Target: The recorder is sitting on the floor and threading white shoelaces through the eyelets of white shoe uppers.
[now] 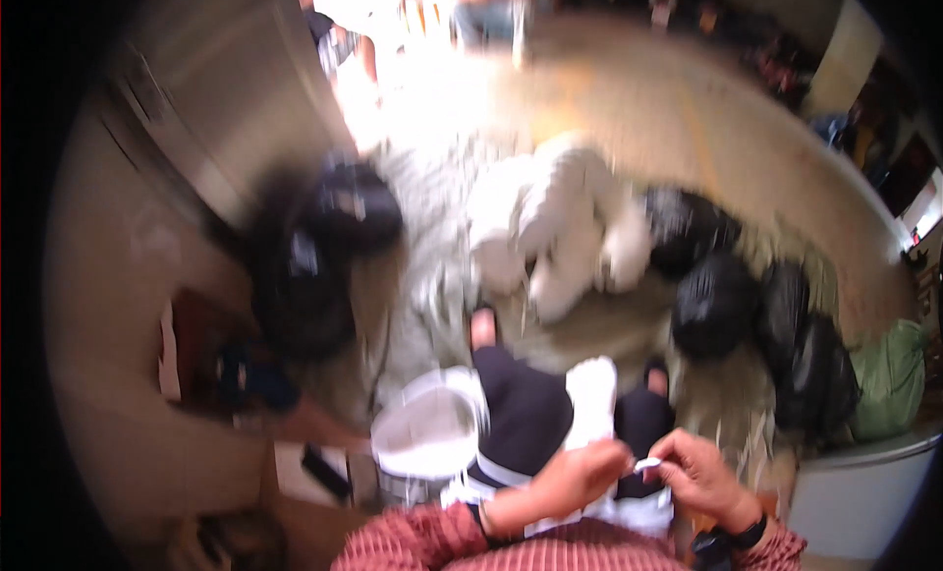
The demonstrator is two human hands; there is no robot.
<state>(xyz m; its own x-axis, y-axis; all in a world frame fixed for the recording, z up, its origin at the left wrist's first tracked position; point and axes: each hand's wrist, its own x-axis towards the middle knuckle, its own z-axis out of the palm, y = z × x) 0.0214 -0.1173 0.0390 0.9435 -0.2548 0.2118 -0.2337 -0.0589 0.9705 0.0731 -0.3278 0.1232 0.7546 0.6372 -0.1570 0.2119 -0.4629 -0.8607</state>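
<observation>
In front of my lap, both hands are closed and nearly meet. My right hand [699,473] pinches a small white piece [646,464], its kind too blurred to name. The fingers of my left hand [587,473] are curled closed at the other end of that piece. Below and around my hands, some white material [629,515] lies on my lap. A long white bundle [591,399] rests between my legs, just beyond my left hand. To the left of my leg stands a white open tub [429,428] with pale contents.
Several plump white bundles [560,222] are piled on a greenish ground sheet [422,217]. Black bags [717,306] lie to the right beside a green sack [889,379]; more black bags [305,286] sit left. A dark phone-like object [326,473] rests on a box. People are at the bright far end.
</observation>
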